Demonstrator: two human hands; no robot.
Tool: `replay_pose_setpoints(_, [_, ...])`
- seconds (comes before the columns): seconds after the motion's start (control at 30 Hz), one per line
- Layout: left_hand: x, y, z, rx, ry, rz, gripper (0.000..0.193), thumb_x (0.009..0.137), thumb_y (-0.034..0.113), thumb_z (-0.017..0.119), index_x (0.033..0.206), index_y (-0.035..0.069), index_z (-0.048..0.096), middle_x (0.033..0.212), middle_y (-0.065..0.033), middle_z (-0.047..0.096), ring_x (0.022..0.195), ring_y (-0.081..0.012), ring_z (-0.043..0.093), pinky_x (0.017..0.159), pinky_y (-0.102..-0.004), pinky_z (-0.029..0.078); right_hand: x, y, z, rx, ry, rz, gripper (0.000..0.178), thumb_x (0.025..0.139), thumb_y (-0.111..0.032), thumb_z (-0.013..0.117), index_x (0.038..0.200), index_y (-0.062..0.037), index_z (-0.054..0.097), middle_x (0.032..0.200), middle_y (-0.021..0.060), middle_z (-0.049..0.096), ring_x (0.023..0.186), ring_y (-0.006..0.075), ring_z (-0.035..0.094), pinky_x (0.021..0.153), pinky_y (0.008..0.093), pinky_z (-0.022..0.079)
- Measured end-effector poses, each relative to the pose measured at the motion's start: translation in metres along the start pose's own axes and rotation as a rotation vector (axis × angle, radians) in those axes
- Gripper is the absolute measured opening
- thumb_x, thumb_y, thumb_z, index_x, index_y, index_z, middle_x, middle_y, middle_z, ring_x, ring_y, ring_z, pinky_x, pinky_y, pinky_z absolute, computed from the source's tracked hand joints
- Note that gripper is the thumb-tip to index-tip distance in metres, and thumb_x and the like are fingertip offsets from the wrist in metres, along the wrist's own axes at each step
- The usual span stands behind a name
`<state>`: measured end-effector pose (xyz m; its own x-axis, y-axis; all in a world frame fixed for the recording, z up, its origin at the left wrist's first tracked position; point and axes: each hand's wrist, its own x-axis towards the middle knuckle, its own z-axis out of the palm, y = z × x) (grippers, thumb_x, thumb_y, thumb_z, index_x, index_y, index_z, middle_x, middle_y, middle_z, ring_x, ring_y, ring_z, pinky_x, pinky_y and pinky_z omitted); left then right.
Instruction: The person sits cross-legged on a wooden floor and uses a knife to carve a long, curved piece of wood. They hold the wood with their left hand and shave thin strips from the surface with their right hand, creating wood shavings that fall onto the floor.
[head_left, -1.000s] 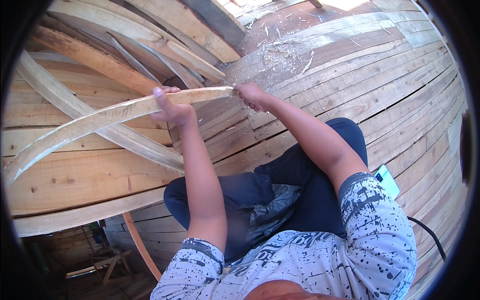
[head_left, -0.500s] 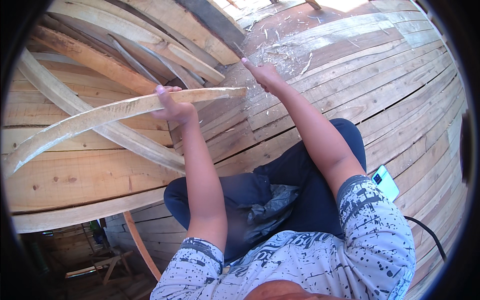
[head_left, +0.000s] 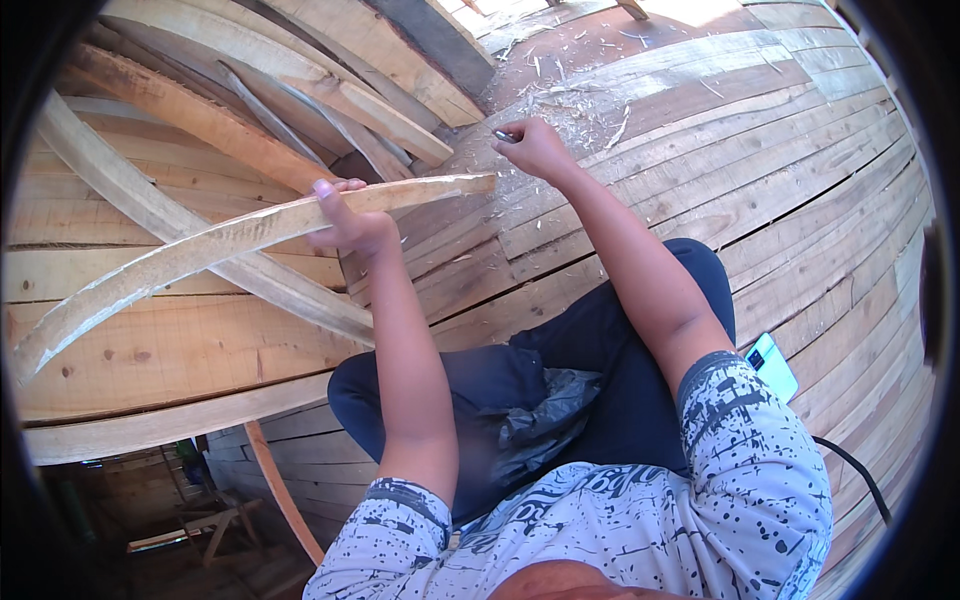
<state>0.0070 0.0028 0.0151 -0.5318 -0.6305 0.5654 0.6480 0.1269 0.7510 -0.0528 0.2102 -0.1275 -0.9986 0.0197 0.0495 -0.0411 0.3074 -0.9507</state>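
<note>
My left hand point(head_left: 345, 222) is closed round a long, curved strip of pale wood point(head_left: 230, 238), thumb on top. The strip's square end sticks out to the right of the hand, while its other end bends down toward the left rim. Beyond that square end, my right hand point(head_left: 537, 150) is closed on a slim, metal-looking tool point(head_left: 504, 136). Only a short piece of the tool shows past the fingers, so its kind is not clear. The right hand and its tool are apart from the strip.
Another curved strip point(head_left: 160, 205) crosses under the held one. Long boards point(head_left: 300, 90) lie stacked at upper left. Wood shavings point(head_left: 560, 95) litter the plank floor point(head_left: 640, 200). A light blue phone point(head_left: 775, 370) lies by my right knee. A dark opening point(head_left: 150, 510) drops away at lower left.
My right hand has turned and shifted slightly down and to the right; the thin tool that pointed away from it now shows shorter. The strip's left end has dipped slightly.
</note>
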Motion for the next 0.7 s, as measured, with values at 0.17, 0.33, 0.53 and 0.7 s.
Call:
replay_pose_setpoints(0.17, [-0.002, 0.001, 0.001, -0.022, 0.061, -0.024, 0.038, 0.085, 0.032, 0.069, 0.084, 0.003, 0.046, 0.071, -0.0056, 0.048, 0.061, -0.0172, 0.051, 0.057, -0.0313, 0.047, -0.008, -0.014, 0.008, 0.099, -0.068, 0.069, 0.037, 0.085, -0.027, 0.071, 0.114, -0.0037, 0.072, 0.092, 0.0177, 0.074, 0.087, 0.0283, 0.072, 0.081, 0.0374, 0.054])
replay_pose_setpoints(0.33, [-0.003, 0.002, -0.003, -0.08, 0.137, -0.053, 0.038, 0.083, 0.032, 0.07, 0.086, 0.003, 0.046, 0.072, -0.0046, 0.046, 0.061, -0.0148, 0.048, 0.057, -0.0279, 0.045, -0.027, -0.036, 0.019, 0.018, -0.336, 0.234, 0.054, 0.097, -0.043, 0.051, 0.096, 0.0079, 0.068, 0.079, 0.0223, 0.07, 0.077, 0.0287, 0.07, 0.073, 0.0421, 0.053])
replay_pose_setpoints(0.53, [0.006, -0.004, -0.008, -0.093, 0.221, -0.056, 0.036, 0.083, 0.032, 0.071, 0.084, 0.005, 0.046, 0.072, -0.0044, 0.047, 0.06, -0.0135, 0.047, 0.056, -0.0284, 0.044, -0.04, -0.007, 0.055, -0.245, -0.302, 0.099, 0.062, 0.105, -0.043, 0.034, 0.09, 0.0068, 0.067, 0.079, 0.0264, 0.068, 0.072, 0.043, 0.067, 0.07, 0.0499, 0.053])
replay_pose_setpoints(0.7, [0.007, -0.003, 0.004, -0.057, 0.257, -0.042, 0.036, 0.083, 0.031, 0.071, 0.084, 0.005, 0.046, 0.069, -0.0047, 0.047, 0.058, -0.0139, 0.048, 0.056, -0.0283, 0.044, -0.04, -0.042, 0.049, -0.276, -0.261, 0.117, 0.059, 0.105, -0.039, 0.035, 0.09, 0.0063, 0.07, 0.088, 0.0302, 0.069, 0.088, 0.0495, 0.066, 0.084, 0.0547, 0.051])
